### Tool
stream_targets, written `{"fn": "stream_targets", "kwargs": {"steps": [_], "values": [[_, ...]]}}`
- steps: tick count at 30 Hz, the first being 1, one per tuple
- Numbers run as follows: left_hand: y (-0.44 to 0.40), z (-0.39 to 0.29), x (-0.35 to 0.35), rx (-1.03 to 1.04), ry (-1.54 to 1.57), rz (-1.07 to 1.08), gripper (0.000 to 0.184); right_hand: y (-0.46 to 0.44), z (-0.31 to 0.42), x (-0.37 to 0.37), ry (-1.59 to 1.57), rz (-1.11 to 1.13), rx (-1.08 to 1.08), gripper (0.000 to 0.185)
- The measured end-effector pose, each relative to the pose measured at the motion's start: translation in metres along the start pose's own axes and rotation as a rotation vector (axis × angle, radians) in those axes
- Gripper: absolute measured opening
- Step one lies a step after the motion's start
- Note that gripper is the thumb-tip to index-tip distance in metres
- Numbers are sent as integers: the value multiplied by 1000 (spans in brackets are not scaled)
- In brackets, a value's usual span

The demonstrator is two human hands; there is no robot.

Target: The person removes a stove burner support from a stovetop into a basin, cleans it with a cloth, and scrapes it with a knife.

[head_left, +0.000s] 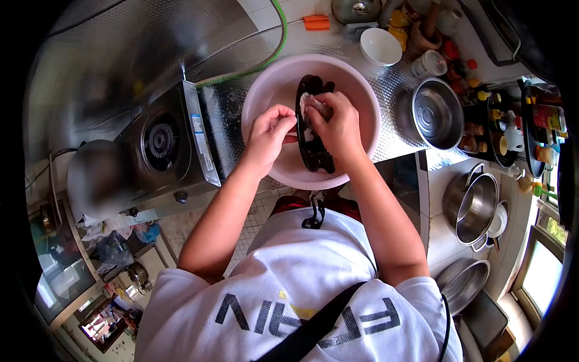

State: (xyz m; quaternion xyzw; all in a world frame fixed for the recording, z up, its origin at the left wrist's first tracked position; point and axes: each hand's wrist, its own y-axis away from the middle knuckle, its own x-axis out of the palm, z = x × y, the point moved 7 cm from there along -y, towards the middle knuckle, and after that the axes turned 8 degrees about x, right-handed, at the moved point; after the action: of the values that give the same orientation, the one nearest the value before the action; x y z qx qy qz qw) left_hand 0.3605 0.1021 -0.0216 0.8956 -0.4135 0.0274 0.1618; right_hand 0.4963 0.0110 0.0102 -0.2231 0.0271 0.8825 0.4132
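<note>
A pink basin (368, 90) stands at the counter's edge in front of me. Tilted on edge inside it is a black ring with stubby prongs, which looks like a stove pan support (315, 158). My left hand (268, 134) is closed, thumb and fingers pinching the ring's left rim. Against the ring's upper part, my right hand (338, 120) is closed round a pale crumpled scrubber (306, 104); its exact material is unclear. My fingers hide part of the ring and scrubber.
A gas burner (160, 142) sits to the left, near a green hose (283, 27). At the right are a white bowl (380, 47), a steel bowl (436, 113) and several bottles. A steel pot (472, 205) hangs at the lower right.
</note>
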Motion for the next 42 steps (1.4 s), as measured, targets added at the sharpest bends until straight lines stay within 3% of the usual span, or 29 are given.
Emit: {"fn": "stream_targets", "kwargs": {"steps": [2, 8, 11, 14, 23, 29, 35, 38, 42], "values": [[0, 2, -2, -50, -25, 2, 4, 9, -15, 8, -14, 59, 122, 19], [-3, 3, -5, -23, -93, -25, 15, 25, -14, 18, -46, 85, 123, 20], [-8, 3, -12, 126, -347, 1, 16, 28, -12, 21, -68, 83, 112, 19], [-7, 5, -10, 136, -182, -10, 18, 28, -13, 22, -71, 73, 95, 18], [-5, -13, 0, 170, -320, 58, 19, 30, -12, 25, -54, 90, 88, 19], [-4, -3, -3, 154, -209, 134, 17, 28, -14, 23, -31, 86, 96, 20], [-10, -3, -6, 316, -439, 134, 13, 29, -12, 24, -41, 86, 60, 20], [-13, 10, -10, -15, -197, 122, 11, 29, -9, 23, -46, 96, 71, 19], [-9, 6, -10, 132, -257, 250, 6, 28, -9, 22, -50, 78, 58, 17]]}}
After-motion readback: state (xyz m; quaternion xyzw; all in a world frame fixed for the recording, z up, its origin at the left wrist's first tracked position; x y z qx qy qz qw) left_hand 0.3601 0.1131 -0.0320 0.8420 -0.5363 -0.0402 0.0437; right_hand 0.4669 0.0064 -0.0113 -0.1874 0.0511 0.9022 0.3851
